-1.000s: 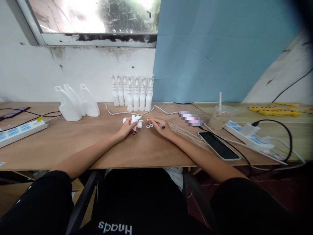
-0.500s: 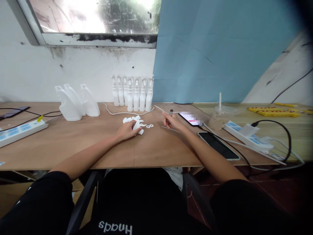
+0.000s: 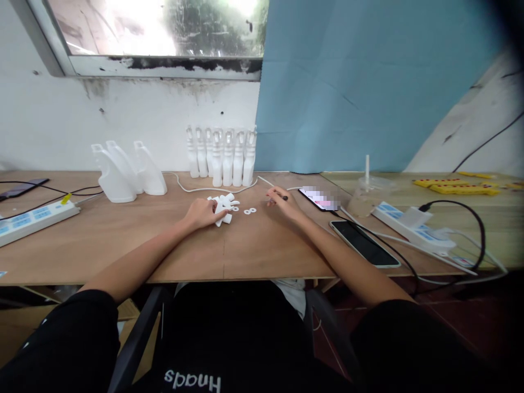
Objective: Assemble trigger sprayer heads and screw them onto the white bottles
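Note:
My left hand (image 3: 201,213) is closed on a white spray trigger head (image 3: 222,210), thumb along its near side. More white plastic parts (image 3: 227,197) lie in a small heap against it, partly covered by my fingers. Two small white rings (image 3: 249,210) rest on the tabletop between my hands. Over the table to the right, my right hand (image 3: 284,204) is closed in a pinch around a slim stick-like thing with a dark end (image 3: 285,197). Its kind I cannot make out.
White spray bottles (image 3: 223,164) stand in rows by the wall. Three capless white bottles (image 3: 118,177) are to their left. Two phones (image 3: 364,243), a lidded cup with a straw (image 3: 364,196), power strips (image 3: 413,229) and cables lie about. Yellow packs (image 3: 462,187) sit far right.
My left hand has shifted slightly left with the spray trigger head. My right hand has turned, tilting the dark end downward; the thin strip beneath it no longer shows.

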`<state>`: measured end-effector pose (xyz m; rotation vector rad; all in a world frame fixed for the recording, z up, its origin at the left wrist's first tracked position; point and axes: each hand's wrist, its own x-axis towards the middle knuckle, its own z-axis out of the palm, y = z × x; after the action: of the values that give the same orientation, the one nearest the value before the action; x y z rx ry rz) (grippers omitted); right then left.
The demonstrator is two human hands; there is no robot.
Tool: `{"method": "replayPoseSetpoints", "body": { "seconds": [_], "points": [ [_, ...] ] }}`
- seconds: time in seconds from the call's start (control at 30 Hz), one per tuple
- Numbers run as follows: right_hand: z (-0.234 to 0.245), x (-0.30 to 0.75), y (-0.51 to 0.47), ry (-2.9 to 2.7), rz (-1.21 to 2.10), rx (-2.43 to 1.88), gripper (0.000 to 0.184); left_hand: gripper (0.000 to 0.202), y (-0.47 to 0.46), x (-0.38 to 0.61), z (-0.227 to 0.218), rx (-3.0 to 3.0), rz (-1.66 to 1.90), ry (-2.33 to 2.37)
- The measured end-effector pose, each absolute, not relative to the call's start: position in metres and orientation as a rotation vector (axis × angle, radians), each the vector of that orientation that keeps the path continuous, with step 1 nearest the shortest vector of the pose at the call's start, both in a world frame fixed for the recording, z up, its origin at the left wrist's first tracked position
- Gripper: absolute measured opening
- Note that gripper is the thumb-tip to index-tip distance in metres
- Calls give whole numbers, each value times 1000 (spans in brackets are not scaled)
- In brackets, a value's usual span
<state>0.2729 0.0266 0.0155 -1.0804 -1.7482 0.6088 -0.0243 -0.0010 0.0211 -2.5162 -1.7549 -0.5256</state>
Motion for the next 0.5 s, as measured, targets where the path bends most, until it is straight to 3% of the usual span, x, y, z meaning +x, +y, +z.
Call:
{"method": "replayPoseSetpoints", "body": {
  "seconds": [0.1, 0.33, 0.5],
  "points": [
    [8, 256, 24, -1720, 730, -1046, 42, 62, 2, -27, 20, -2491, -465, -1764],
    [0, 236, 14, -1911, 632, -896, 31, 71, 2, -26, 17, -2503, -387, -1764],
    [-3, 233, 13, -2035, 600, -884, 33, 70, -2, -24, 16, -2518, -416, -1766]
  ]
}}
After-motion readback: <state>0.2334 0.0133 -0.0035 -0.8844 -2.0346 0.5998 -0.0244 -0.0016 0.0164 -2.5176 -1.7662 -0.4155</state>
